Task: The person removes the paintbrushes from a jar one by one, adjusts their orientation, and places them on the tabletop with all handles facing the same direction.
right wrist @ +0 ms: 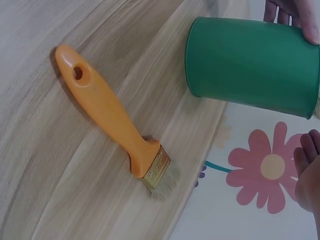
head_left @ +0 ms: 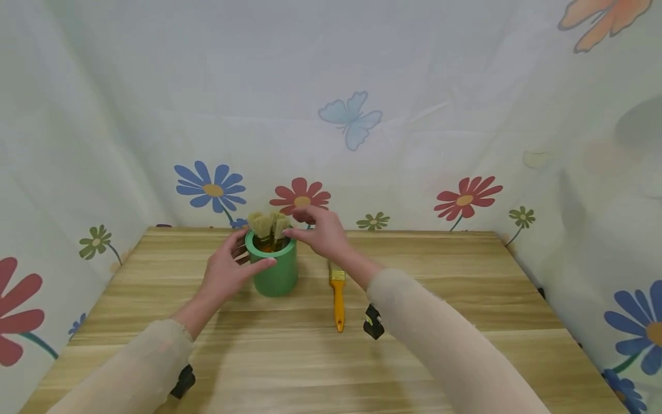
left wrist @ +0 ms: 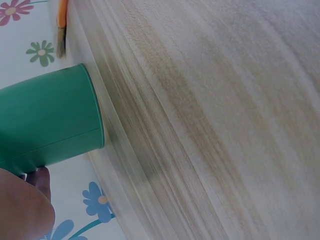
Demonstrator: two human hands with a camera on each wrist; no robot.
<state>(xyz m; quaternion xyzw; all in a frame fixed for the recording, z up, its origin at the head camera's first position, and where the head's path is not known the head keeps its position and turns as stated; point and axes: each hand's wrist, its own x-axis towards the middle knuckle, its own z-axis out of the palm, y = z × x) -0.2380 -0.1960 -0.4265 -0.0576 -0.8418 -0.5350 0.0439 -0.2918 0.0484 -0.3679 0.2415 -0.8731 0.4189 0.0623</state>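
A green cylindrical holder (head_left: 276,276) stands upright on the table with paintbrushes (head_left: 262,225) in it, bristles up; at least two bristle heads show and their handles are mostly hidden. My left hand (head_left: 226,266) holds the holder from the left, thumb across the front near the rim and fingers round the far side. At the rim's right, my right hand (head_left: 323,234) is beside the bristles, thumb tip close to them and fingers loosely bent, with a gap between thumb and fingers. Another paintbrush (right wrist: 107,111) with an orange handle lies on the table, right of the holder.
The wood-grain table (head_left: 289,368) ends at a white curtain (head_left: 248,115) printed with flowers and a butterfly. Black wrist devices (head_left: 373,322) hang below both sleeves. The loose brush lies below the right forearm, its bristle end partly hidden in the head view.
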